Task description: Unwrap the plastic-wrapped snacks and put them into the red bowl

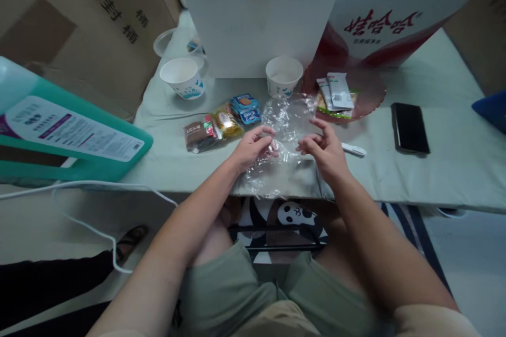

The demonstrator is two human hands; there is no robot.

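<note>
A crumpled clear plastic bag point(282, 137) lies spread between my two hands at the front of the table. My left hand point(253, 148) has its thumb and fingers closed on the bag's left side. On the other side, my right hand point(324, 150) is held with fingers bent and apart, the tips at the bag's right edge; whether they touch the film is hard to tell. Left of the bag sit small wrapped snacks: a brown packet point(200, 133), a yellow packet point(228, 121) and blue packets point(247, 109). A white plastic utensil point(353, 149) lies beside my right hand.
Two paper cups point(182, 79) point(283, 76) stand behind the snacks. A reddish clear plate point(373, 97) holds sachets point(336, 92). A black phone point(410, 129) lies at right. Large boxes point(256, 31) line the back. A green liquid jug point(79, 137) and white cable point(118, 184) are left.
</note>
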